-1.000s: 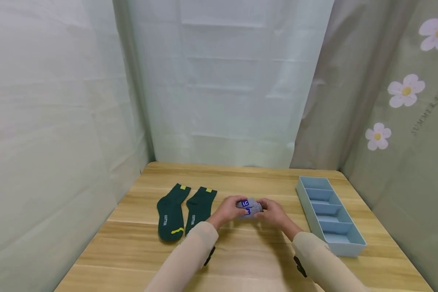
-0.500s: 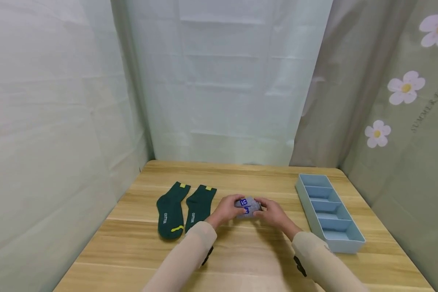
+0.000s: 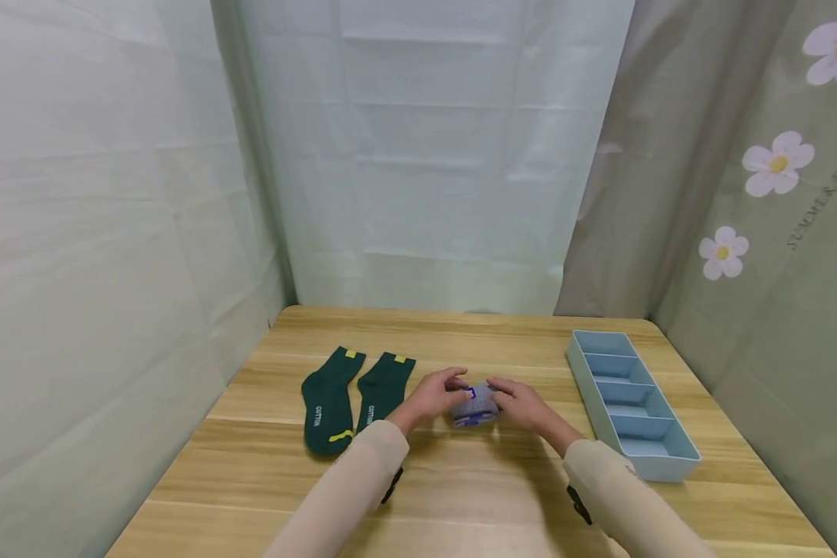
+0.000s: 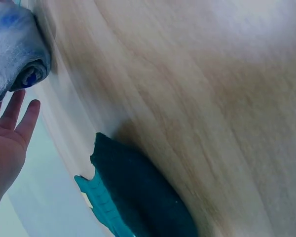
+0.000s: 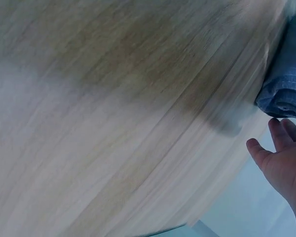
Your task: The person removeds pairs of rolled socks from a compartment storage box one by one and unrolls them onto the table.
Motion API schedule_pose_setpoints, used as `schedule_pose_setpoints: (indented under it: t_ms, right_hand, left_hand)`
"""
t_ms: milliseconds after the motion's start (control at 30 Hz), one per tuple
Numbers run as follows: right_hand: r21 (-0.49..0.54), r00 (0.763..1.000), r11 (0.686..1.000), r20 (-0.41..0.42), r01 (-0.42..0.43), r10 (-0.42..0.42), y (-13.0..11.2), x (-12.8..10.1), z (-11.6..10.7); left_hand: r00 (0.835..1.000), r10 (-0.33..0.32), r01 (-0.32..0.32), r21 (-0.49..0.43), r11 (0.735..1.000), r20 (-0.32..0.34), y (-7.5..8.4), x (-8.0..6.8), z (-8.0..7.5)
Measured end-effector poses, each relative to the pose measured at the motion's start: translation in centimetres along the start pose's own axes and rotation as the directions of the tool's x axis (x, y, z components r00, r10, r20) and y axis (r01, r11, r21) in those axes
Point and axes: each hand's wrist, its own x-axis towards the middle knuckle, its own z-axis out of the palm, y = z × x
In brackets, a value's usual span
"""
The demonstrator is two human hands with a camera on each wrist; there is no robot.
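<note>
Hands meet at the middle of the light wooden table, one on each side of a small rolled bundle of grey socks with blue markings. The bundle rests on the tabletop between them. The left hand sits at the bundle's left, its fingers reaching over the top edge of the roll; the left wrist view shows the palm open and the fingers straight, just beside the rolled grey fabric and not closed around it. The right hand lies at the bundle's right with its fingers extended toward the roll; the right wrist view shows those fingers relaxed and spread, close beneath the bluish-grey fabric, again without a clenched hold. Whether the fingertips actually touch the bundle cannot be told for certain. Both forearms wear pale beige sleeves.

Left of the hands, a pair of dark green socks with yellow marks lies flat, side by side, near the left hand but apart from it. Right of the hands, well apart from the bundle, stands a long light blue plastic organiser tray with divided compartments.
</note>
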Motion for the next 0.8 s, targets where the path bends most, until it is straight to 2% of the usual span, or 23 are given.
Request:
schedule_pose_setpoints:
  t_ms: [167, 533, 700, 800]
  right_hand:
    - [0.044, 1.000, 0.999, -0.009, -0.002, 0.003, 0.12, -0.03, -0.24]
    - [0.037, 0.999, 0.999, -0.019, -0.030, 0.031, -0.02, 0.02, -0.33]
    - [0.036, 1.000, 0.999, -0.004, -0.029, 0.030, -0.11, -0.03, -0.35]
    - [0.012, 1.000, 1.000, 0.010, 0.011, -0.011, -0.12, -0.11, -0.26]
  left_hand:
    - [0.998, 0.062, -0.062, -0.004, 0.998, -0.031, 0.08, -0.05, -0.19]
    - [0.999, 0.049, -0.049, -0.018, 0.999, -0.022, 0.51, 0.06, -0.67]
    - [0.998, 0.038, -0.037, 0.034, 0.999, -0.048, 0.12, 0.40, -0.55]
    - [0.999, 0.013, -0.010, 0.066, 0.998, -0.040, -0.12, 0.49, -0.40]
